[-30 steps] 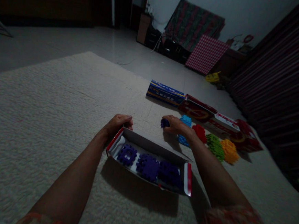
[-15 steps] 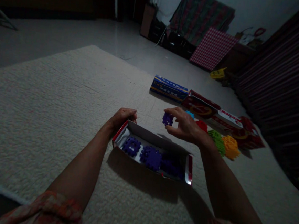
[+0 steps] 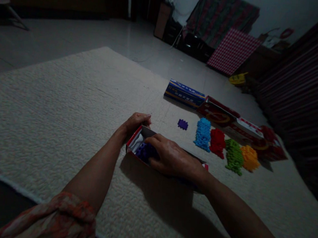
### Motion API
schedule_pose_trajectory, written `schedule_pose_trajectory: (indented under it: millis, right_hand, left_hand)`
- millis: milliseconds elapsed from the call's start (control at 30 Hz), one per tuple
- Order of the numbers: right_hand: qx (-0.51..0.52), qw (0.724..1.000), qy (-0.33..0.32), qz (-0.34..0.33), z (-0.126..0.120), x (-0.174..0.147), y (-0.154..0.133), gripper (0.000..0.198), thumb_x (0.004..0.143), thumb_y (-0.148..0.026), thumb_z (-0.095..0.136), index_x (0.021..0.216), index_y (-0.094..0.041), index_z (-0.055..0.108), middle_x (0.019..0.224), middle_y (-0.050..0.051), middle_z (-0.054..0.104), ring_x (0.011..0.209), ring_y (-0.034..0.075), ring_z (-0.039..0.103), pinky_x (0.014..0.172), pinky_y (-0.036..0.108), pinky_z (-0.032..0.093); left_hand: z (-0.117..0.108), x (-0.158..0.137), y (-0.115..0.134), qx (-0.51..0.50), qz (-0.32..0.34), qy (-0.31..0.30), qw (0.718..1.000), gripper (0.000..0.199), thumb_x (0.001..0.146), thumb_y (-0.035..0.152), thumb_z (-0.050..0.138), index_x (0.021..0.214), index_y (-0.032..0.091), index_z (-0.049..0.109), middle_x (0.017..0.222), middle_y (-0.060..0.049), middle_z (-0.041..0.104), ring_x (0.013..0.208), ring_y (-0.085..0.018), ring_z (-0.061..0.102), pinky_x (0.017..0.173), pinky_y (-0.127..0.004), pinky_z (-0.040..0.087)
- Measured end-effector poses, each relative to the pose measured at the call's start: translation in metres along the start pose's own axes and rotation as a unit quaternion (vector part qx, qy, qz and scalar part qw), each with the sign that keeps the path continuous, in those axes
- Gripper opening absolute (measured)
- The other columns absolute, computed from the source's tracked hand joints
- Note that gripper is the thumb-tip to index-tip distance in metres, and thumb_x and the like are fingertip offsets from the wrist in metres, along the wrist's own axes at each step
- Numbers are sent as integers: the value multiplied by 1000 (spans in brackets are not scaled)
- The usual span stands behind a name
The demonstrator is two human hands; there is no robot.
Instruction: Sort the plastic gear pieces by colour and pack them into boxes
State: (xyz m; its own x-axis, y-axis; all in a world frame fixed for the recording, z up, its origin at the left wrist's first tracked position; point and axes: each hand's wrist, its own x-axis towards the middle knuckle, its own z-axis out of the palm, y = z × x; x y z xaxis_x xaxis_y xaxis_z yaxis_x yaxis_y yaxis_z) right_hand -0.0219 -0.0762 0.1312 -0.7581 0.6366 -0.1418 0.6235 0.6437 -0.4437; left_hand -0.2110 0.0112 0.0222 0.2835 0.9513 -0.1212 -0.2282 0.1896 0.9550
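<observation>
An open carton (image 3: pixel 130 150) with red edges and a whitish inside rests tilted on the mat in front of me. My left hand (image 3: pixel 138 123) is closed on its far left corner. Inside lie purple gear-edged plastic building pieces (image 3: pixel 144 152), largely covered by my right hand (image 3: pixel 171 156). That hand reaches in from the right, thumb and fingers apart around a purple piece at the left end; no firm grip shows. Beyond the carton, a single purple piece (image 3: pixel 182 124) lies flat on the mat.
Blue (image 3: pixel 203 135), red (image 3: pixel 217 142), green (image 3: pixel 233 156) and orange (image 3: pixel 250 158) pieces lie in separate piles to the right. Behind them stand a blue box (image 3: pixel 185 94) and red-and-white cartons (image 3: pixel 220 114). A cream mat (image 3: pixel 67 100) covers the floor.
My right hand has let go of a purple piece, which now lies on the mat, and has moved back left into the carton. My left hand stays at the carton's corner.
</observation>
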Motion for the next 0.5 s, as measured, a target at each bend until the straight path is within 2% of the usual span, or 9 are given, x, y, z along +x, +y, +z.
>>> schedule_pose_trajectory:
  millis: [100,200,333,433,500]
  right_hand:
    - [-1,1000,10,30,7,6,1,29,86,-19,63,115,-14,60,114,15,63,98,23,62,89,39,54]
    - [1,999,29,33,10,5,-1,28,89,-26,65,114,-15,59,117,14,63,98,23,62,88,38,53]
    - [1,998,62,18,-1,-7,-1,26,93,-30,65,116,-18,62,114,12,65,96,22,63,85,36,52]
    - [-11,992,128,19,-18,-13,21,19,96,-27,62,112,-18,67,104,10,70,93,22,66,85,36,52]
    - [-34,980,188,61,-28,-10,52,20,95,-22,60,113,-17,69,105,11,72,96,22,68,88,36,52]
  left_hand:
    - [-1,2,-1,7,-2,-1,1000,37,80,51,69,71,16,67,63,-6,68,53,-15,60,57,-30,46]
    - [-2,3,-1,3,-7,-1,1000,36,80,51,70,70,16,67,63,-6,68,54,-16,60,57,-30,46]
    - [-1,2,0,-3,-16,-1,1000,38,79,53,71,70,16,67,64,-6,68,54,-17,61,57,-31,47]
    - [0,0,2,-2,-18,1,1000,39,77,54,72,70,16,68,63,-6,69,54,-17,61,57,-31,47]
    - [0,0,3,3,-17,3,1000,40,76,55,72,69,16,68,62,-6,68,54,-17,61,57,-31,47]
